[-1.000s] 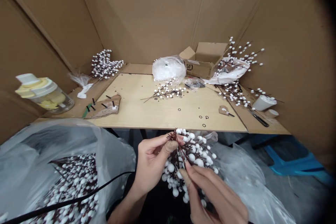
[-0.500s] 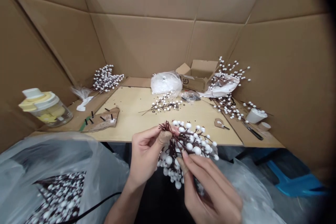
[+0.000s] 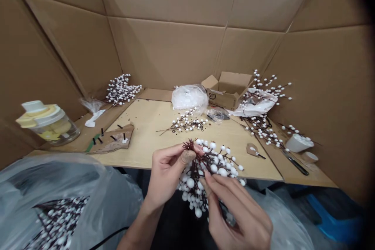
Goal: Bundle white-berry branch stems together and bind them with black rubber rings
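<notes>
My left hand (image 3: 168,175) pinches the gathered dark-brown stem ends of a bunch of white berry sprigs (image 3: 218,160), thumb wrapped in a tan covering. The stem tips poke up above its thumb and forefinger. White balls of mixed sizes fan out to the right and hang below. My right hand (image 3: 234,207) is closed in a pinch among the stems at the bunch's middle, thumb and forefinger meeting on a stem there. Part of the bunch is hidden behind the right fingers. Both hands are in front of the table's near edge.
A loose berry branch (image 3: 187,121) lies on the table (image 3: 143,125). Behind it are a clear bag of white balls (image 3: 190,98) and a cardboard box (image 3: 224,99). A knife (image 3: 296,164) lies right; a plastic jar (image 3: 48,125) stands left. A large plastic bag (image 3: 114,187) holds more sprigs.
The view has shifted slightly, so the table and its things sit a little differently. Both hands keep their hold on the bunch, with hardly any movement between them.
</notes>
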{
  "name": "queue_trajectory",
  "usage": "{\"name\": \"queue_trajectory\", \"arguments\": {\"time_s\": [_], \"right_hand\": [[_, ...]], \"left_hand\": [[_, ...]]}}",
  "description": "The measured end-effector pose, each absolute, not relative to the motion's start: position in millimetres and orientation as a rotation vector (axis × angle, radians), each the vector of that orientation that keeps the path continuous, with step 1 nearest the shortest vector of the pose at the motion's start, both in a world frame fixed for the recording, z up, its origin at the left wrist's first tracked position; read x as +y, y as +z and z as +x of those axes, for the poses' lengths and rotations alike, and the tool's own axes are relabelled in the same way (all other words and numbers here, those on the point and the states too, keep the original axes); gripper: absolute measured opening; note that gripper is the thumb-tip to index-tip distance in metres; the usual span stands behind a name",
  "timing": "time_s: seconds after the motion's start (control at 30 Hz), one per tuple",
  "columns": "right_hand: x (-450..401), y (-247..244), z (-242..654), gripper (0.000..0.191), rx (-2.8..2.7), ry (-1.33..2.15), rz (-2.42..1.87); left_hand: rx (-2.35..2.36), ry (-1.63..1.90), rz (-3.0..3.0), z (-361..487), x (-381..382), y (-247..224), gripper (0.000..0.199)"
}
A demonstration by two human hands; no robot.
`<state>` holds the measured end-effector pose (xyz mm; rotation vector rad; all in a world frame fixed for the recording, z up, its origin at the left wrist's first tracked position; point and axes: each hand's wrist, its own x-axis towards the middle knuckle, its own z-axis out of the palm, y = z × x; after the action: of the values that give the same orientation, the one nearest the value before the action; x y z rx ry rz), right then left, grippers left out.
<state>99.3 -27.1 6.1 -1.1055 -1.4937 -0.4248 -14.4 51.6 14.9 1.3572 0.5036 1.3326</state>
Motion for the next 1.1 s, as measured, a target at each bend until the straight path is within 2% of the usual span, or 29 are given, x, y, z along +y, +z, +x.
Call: {"name": "queue_trajectory", "arguments": {"time_s": [0.2, 0.47, 0.63, 0.8, 0.97, 1.1], "right_hand": [[-30.2, 3.3, 96.1, 0.012, -1.577, -0.552, -1.274], [-42.1, 5.5, 97.7, 0.016, -1.667, -0.583, -1.425], [-49.2, 38.1, 126.0, 0.027, -1.830, -0.100, -1.241], [-13.7, 73.9, 145.9, 0.032, -1.919, 0.460, -1.146], [12.1, 76.4, 147.8, 0.024, -1.909, 1.191, -0.850], [16.2, 67.8, 148.7, 0.032, -1.819, 1.412, -0.730]], "left_hand": [[0.437, 1.339, 1.325, -12.2, 51.3, 13.2, 0.013], [0.471, 1.403, 1.325, -12.7, 43.9, 14.4, 0.014], [0.448, 1.328, 1.366, -21.0, 38.1, 21.1, 0.015], [0.433, 1.121, 1.465, -26.7, 31.1, 24.4, 0.018], [0.428, 0.992, 1.472, -27.5, 29.5, 17.7, 0.020], [0.367, 0.897, 1.440, -23.8, 28.8, 15.7, 0.019]]}}
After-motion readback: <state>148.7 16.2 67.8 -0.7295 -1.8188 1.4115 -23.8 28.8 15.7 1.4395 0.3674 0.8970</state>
